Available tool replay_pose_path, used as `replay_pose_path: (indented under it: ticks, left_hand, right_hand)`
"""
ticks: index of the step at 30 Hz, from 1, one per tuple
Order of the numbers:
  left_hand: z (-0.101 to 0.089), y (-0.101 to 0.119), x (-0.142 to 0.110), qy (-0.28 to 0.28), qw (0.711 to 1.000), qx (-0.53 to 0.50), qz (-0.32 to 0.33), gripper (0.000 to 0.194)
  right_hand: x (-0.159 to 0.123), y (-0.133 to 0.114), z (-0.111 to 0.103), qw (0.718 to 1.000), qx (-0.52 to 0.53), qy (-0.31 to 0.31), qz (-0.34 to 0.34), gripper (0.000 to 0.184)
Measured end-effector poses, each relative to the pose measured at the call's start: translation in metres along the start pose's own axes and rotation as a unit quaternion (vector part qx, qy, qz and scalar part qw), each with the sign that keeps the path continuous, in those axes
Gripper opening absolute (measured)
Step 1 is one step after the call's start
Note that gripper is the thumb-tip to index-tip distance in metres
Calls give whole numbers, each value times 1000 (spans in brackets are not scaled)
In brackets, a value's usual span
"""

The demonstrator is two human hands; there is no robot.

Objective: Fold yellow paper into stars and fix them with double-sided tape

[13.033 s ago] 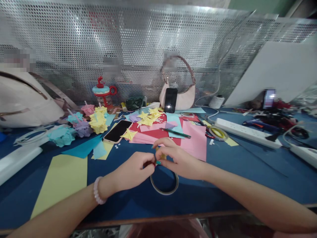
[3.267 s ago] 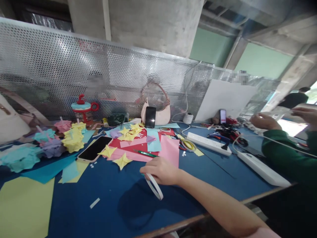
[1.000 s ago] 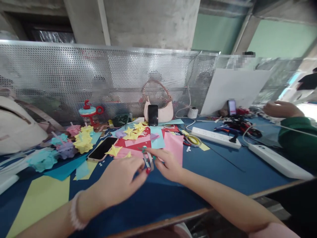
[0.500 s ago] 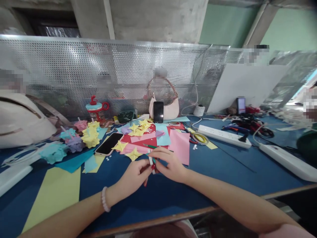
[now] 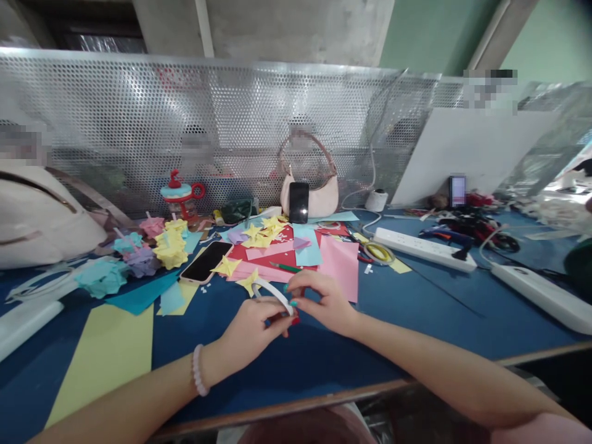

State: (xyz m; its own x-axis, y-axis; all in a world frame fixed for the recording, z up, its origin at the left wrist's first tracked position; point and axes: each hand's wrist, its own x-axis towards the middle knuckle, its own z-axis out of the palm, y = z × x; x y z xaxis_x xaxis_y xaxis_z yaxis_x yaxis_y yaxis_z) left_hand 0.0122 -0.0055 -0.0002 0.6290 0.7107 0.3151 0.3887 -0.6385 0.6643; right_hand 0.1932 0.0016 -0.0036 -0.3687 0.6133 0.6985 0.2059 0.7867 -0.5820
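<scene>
My left hand point(image 5: 252, 327) is closed, thumb and fingers pinching a thin white curved band point(image 5: 275, 293) that looks like a roll of tape. My right hand point(image 5: 324, 299), with green nails, has its fingertips pinched at the near right edge of the roll; whether a tape end lies between them is too small to see. Just beyond the hands lie folded yellow paper stars point(image 5: 250, 282) and a green pencil or pen point(image 5: 285, 267). A pink paper sheet point(image 5: 340, 268) is to the right of these, on the blue table point(image 5: 407, 314).
Paper flower-like clusters point(image 5: 171, 246) and a phone point(image 5: 208, 262) lie left of the hands. A second phone point(image 5: 299, 202) leans on a pink handbag point(image 5: 321, 198). A yellow sheet point(image 5: 106, 345) lies at left. At right are power strips point(image 5: 416, 246) and a wire coil point(image 5: 379, 254).
The white roll has turned from nearly edge-on and upright to a tilted arc reaching left. My right hand has shifted slightly right, its fingertips now at the roll's edge. The view has tilted down slightly.
</scene>
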Motion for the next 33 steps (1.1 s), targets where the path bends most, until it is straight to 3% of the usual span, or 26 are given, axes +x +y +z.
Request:
replay_pose_path:
  ticks: [9, 22, 33]
  left_hand:
    - [-1, 0, 1, 2, 1000, 22, -2, 27]
    - [3, -3, 1, 1, 999, 31, 8, 26]
    - [3, -5, 1, 0, 999, 46, 10, 25]
  right_hand:
    - [0, -6, 1, 999, 6, -26, -30, 10]
    - [1, -7, 2, 981, 135, -55, 126, 6]
    - [1, -9, 3, 977, 150, -59, 137, 8]
